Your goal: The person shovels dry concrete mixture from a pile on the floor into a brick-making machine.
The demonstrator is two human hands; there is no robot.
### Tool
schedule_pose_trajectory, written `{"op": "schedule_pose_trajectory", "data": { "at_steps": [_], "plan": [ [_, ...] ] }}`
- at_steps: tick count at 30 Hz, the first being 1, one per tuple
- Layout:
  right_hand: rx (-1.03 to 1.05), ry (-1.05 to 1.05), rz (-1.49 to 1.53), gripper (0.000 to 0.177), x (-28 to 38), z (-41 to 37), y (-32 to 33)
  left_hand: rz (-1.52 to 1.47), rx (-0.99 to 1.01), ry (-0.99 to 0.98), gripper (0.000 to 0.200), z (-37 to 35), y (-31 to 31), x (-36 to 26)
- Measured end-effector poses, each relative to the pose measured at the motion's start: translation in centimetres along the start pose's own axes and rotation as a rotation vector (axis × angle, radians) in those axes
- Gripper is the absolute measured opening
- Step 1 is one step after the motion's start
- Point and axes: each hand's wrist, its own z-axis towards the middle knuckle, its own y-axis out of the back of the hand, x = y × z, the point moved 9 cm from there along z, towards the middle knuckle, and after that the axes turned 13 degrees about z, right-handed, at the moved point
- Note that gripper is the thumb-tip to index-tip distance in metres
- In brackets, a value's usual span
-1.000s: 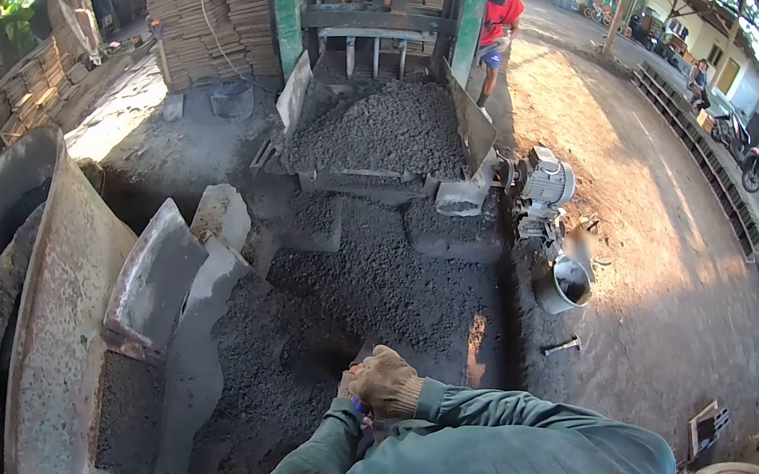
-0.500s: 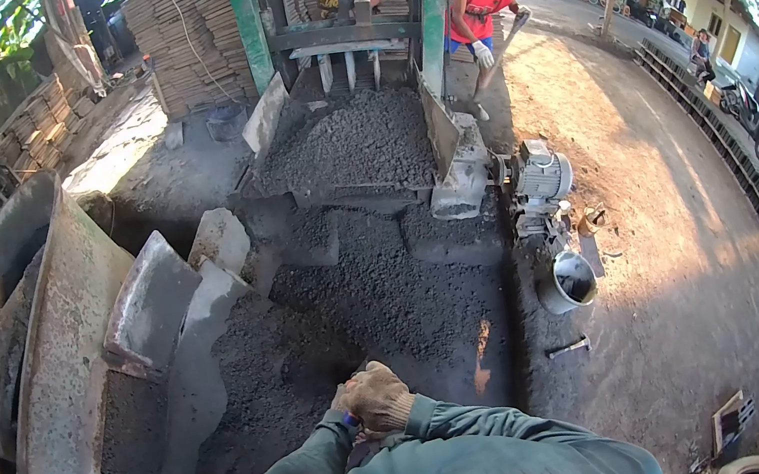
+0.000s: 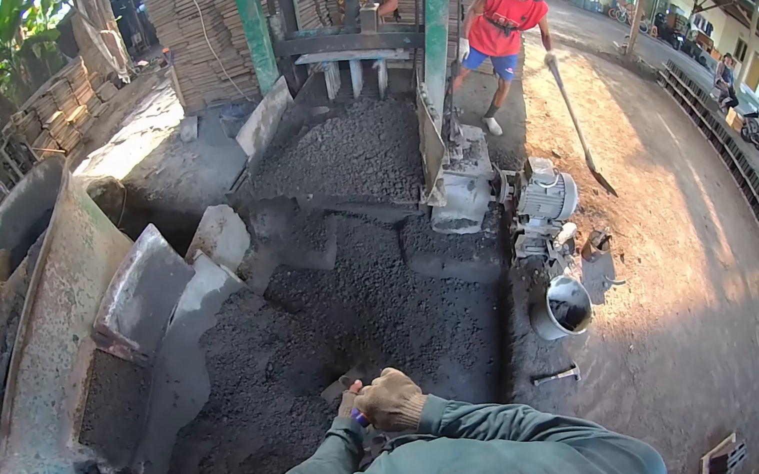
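Note:
My right hand, in a brown knit glove, is closed low in the middle of the view. Just left of it, my left hand is closed too, with fingertips showing and a purple band at the wrist. The two hands sit close together. What they grip is hidden or too small to name. Dark, crumbly material lies in the pit in front of them. Beyond, a heap of the same material rests in the trough beneath the green-framed machine.
A co-worker in a red top holds a long-handled tool at the upper right. On the right are a motor, a bucket and a hammer. A large metal drum stands left. Another person is behind the machine.
My hands have shifted slightly right, and the left fingertips show more. The co-worker in red now stands more upright, with the long tool reaching down to the ground. The camera view has shifted slightly.

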Motion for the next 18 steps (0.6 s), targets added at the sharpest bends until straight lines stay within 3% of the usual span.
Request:
{"op": "schedule_pose_trajectory", "data": {
  "at_steps": [5, 9, 10, 13, 18],
  "plan": [
    [-0.063, 0.039, 0.078, 0.013, -0.1, -0.4, 0.0, 0.042, -0.207, -0.059, 0.036, -2.6, -2.0, -1.1],
    [-0.112, 0.077, 0.092, 0.008, -0.6, -1.7, 0.6, 0.031, -0.253, -0.07, 0.035, -3.0, -2.7, -1.0],
    [-0.255, 0.132, 0.113, 0.005, -0.8, -2.2, 0.3, 0.029, -0.261, -0.066, 0.035, -3.0, -2.9, -0.8],
    [-0.158, 0.06, 0.105, 0.003, -2.5, -2.3, -1.1, 0.028, -0.28, -0.064, 0.034, -2.9, -3.7, -0.4],
    [-0.249, 0.112, 0.17, 0.003, -3.3, -5.2, 1.1, 0.038, -0.284, -0.052, 0.034, -1.9, -5.3, 0.2]
  ]
}}
